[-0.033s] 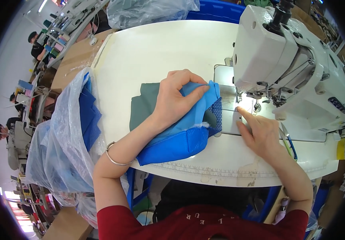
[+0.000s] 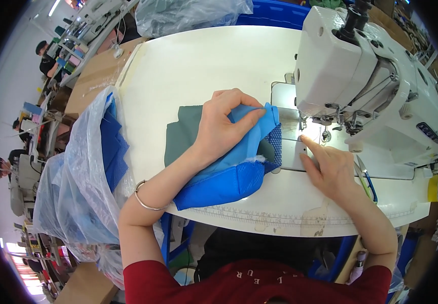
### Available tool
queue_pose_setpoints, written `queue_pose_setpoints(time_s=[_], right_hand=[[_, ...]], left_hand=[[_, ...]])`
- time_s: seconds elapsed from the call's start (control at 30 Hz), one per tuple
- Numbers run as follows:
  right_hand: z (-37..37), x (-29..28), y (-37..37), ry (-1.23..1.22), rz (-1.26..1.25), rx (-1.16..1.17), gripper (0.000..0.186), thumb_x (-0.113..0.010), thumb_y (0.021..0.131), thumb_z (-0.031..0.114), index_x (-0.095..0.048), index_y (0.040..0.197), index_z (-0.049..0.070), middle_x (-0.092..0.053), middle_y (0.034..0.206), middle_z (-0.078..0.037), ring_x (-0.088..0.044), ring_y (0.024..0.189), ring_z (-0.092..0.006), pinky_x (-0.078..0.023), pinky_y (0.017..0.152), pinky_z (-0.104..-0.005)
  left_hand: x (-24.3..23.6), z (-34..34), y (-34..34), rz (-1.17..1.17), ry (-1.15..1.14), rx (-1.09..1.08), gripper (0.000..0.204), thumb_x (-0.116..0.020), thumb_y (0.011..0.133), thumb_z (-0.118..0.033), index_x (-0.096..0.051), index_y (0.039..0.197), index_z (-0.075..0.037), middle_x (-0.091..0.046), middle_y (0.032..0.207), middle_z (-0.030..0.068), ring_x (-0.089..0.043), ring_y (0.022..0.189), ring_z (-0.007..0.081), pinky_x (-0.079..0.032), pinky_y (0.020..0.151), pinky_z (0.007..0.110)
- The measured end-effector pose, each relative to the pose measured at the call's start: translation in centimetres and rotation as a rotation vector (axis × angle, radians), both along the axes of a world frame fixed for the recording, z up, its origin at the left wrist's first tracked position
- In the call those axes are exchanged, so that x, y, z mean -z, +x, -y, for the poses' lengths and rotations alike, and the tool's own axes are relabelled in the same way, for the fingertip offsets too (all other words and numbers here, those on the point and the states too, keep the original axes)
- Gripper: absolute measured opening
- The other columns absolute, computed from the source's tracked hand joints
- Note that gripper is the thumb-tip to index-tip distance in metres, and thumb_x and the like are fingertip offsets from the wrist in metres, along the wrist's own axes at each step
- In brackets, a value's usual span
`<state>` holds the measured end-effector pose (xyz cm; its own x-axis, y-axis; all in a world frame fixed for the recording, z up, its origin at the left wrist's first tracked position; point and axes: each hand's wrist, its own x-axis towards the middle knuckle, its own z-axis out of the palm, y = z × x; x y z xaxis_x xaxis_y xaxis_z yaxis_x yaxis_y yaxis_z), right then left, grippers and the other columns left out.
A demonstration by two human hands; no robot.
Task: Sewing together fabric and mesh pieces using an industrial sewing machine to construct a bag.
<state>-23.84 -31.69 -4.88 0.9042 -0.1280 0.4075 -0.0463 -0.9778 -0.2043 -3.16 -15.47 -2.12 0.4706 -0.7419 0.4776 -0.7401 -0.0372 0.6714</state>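
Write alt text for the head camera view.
A person's left hand pinches blue fabric over grey-green cloth on a white table, while the right hand rests flat beside a white sewing machine.

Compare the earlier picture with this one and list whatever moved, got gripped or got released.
Nothing visibly changed. The left hand pinches the blue fabric piece over the grey-green cloth, and the right hand lies flat with its forefinger by the presser foot of the white sewing machine, exactly as earlier.
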Motion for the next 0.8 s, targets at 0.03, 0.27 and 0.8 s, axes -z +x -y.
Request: queue_pose_setpoints(time_s=[0.03,0.27,0.8], right_hand=[[0.0,0.0,0.0,0.001,0.001,0.004,0.037,-0.068,0.084,0.020,-0.061,0.119,0.009,-0.058,0.062,0.001,-0.057,0.054,-0.0152,-0.041,0.045,-0.0327],[0.0,0.0,-0.1,-0.001,0.001,-0.010,0.038,-0.068,0.084,0.020,-0.060,0.120,0.010,-0.057,0.061,0.001,-0.056,0.052,-0.0154,-0.041,0.045,-0.0326],[-9.9,-13.9,-2.4,1.762,-0.737,-1.099,0.018,-0.056,0.082,-0.001,-0.069,0.094,0.001,-0.068,0.078,-0.005,-0.056,0.062,-0.0085,-0.040,0.054,-0.0217]], left_hand=[[0.0,0.0,-0.1,0.001,0.001,0.004,0.010,-0.070,0.081,-0.013,-0.068,0.087,-0.005,-0.066,0.082,0.0040,-0.058,0.080,0.0129,-0.045,0.075,0.026],[-0.3,-0.2,-0.2,-0.005,0.020,0.020,0.011,-0.069,0.083,-0.014,-0.068,0.087,-0.004,-0.066,0.083,0.0041,-0.058,0.080,0.0133,-0.044,0.076,0.026],[-4.6,-8.5,-2.8,0.311,0.018,-0.059,0.020,-0.071,0.076,-0.004,-0.068,0.096,-0.004,-0.068,0.096,0.0098,-0.062,0.090,0.0239,-0.045,0.083,0.032]])
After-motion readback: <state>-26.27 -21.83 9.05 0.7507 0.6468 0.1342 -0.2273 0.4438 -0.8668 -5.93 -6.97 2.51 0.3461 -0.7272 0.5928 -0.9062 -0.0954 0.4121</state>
